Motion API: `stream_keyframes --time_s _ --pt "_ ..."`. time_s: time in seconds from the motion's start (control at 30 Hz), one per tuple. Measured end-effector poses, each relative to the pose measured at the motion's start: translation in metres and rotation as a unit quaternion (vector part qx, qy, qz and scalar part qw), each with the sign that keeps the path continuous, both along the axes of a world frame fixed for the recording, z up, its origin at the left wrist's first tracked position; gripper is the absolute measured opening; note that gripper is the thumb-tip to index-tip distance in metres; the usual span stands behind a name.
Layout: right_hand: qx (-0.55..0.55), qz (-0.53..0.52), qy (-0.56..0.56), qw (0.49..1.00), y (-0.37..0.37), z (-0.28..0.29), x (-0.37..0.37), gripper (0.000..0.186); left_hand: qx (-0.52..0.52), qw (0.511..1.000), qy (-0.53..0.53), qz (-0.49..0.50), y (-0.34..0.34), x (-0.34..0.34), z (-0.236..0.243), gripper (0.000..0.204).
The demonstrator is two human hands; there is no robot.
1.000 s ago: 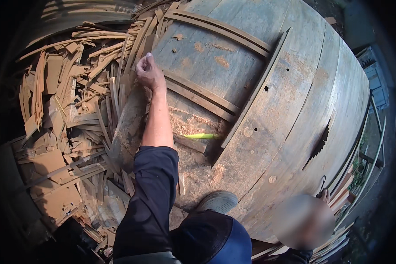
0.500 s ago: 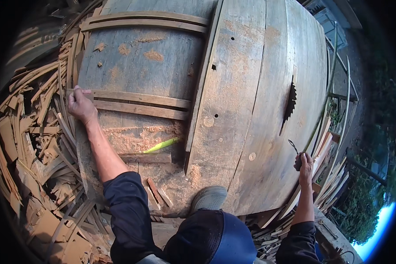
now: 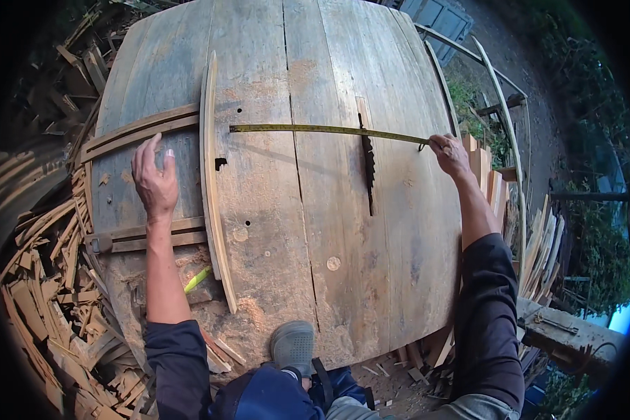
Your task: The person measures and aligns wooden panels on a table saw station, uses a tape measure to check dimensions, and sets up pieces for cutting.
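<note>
My right hand [image 3: 449,155] is closed on a tape measure at the plank tabletop's right side. Its extended yellow blade [image 3: 322,129] reaches left over the toothed saw blade [image 3: 368,164] in its slot to near a long wooden rail [image 3: 214,182]. My left hand [image 3: 155,175] is raised, fingers apart and holding nothing, left of the rail, between an upper pair of slats [image 3: 138,134] and a lower pair [image 3: 161,236]. A yellow-green object [image 3: 197,278] lies among sawdust below them. Small holes mark the tabletop [image 3: 343,294].
A heap of wood offcuts [image 3: 59,294] lies along the left. Long strips and boards [image 3: 542,259] stand at the right, near a concrete beam [image 3: 567,336]. My shoe [image 3: 291,346] is at the table's near edge. Plants and bluish panels [image 3: 434,21] are beyond.
My left hand has let go of the slat end and moved up beside the rail. My right hand has risen, and the tape now stretches across the tabletop. The view has shifted.
</note>
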State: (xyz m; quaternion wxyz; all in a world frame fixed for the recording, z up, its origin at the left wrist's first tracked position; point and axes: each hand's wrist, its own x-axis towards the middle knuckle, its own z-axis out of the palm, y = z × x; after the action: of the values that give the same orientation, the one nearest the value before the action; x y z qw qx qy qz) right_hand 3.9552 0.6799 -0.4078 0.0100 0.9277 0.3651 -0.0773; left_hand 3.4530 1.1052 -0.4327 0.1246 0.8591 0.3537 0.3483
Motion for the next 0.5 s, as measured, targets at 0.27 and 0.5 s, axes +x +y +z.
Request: stream_keyframes --time_s 0.27,0.5 --pt "0.027 -0.002 0.019 0.999 0.051 -0.053 0.026 0.022 0.070 0.892 0.411 -0.175 -0.002 0.144 -0.021 0.024" --pt "0.034 0.006 0.033 0.999 0.063 -0.074 0.024 0.022 0.048 0.909 0.383 -0.155 0.013 0.130 -0.032 0.012"
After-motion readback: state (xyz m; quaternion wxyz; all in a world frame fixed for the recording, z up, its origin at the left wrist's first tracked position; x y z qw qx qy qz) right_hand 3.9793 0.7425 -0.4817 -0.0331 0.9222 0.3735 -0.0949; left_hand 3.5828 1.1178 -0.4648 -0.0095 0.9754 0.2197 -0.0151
